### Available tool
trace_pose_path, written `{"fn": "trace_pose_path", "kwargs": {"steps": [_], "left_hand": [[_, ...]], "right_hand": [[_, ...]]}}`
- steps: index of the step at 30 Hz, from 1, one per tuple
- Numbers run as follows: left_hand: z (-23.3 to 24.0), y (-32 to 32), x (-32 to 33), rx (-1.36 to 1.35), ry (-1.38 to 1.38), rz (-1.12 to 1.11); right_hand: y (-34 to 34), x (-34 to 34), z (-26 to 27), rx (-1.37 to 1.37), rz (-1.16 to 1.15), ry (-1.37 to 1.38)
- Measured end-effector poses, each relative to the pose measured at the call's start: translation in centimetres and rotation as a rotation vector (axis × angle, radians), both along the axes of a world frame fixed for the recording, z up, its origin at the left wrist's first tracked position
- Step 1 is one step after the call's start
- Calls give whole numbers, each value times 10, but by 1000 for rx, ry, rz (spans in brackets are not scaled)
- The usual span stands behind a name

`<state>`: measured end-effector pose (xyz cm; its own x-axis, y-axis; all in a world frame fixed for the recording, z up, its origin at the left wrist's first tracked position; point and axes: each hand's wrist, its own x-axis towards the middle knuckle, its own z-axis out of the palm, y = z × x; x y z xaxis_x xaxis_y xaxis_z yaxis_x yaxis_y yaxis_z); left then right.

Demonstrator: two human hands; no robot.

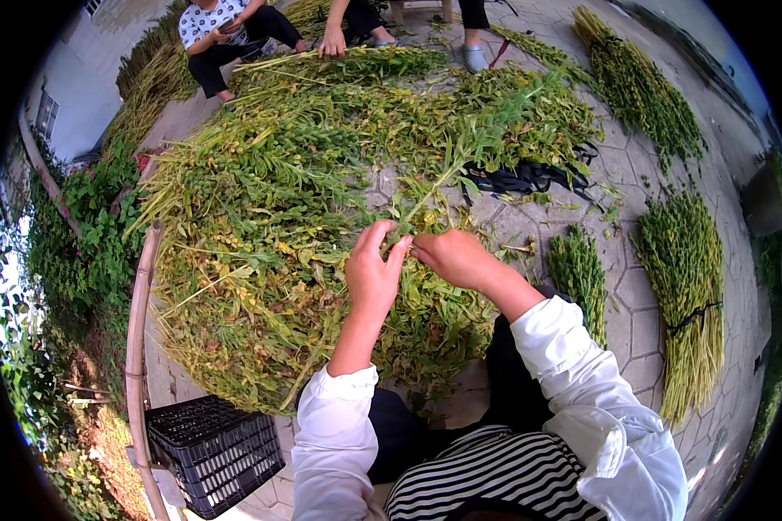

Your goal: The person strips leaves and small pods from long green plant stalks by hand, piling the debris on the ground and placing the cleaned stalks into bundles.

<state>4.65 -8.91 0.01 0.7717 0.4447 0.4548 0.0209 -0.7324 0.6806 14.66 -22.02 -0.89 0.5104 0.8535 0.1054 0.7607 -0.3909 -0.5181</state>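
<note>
A green stalk [433, 189], which looks like sesame, slants up and away from my two hands, its tip crowded with leaves and pods. My left hand [373, 270] grips its lower stem between thumb and fingers. Close beside, my right hand [453, 257] pinches at the stalk's lower end; whether it has the stem or a leaf there is hidden by the fingers. Below and around both hands spreads a wide heap of green and yellowing leaves [423, 319]. Uncut-looking leafy stalks [254, 169] lie piled to the left of the held one, their pale stem ends facing left.
Black straps [528, 177] lie on the paving. Tied bundles [681, 293] [645, 98] and a smaller bunch [577, 273] lie at right. A black plastic crate [215, 449] stands lower left beside a bamboo pole [140, 345]. Two people [212, 32] [332, 40] sit beyond the heap.
</note>
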Motion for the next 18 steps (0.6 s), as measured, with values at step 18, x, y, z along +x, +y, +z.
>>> {"fn": "trace_pose_path", "kwargs": {"steps": [18], "left_hand": [[10,-2,-8,239,55,86]], "right_hand": [[-4,21,32,633,-512,235]]}}
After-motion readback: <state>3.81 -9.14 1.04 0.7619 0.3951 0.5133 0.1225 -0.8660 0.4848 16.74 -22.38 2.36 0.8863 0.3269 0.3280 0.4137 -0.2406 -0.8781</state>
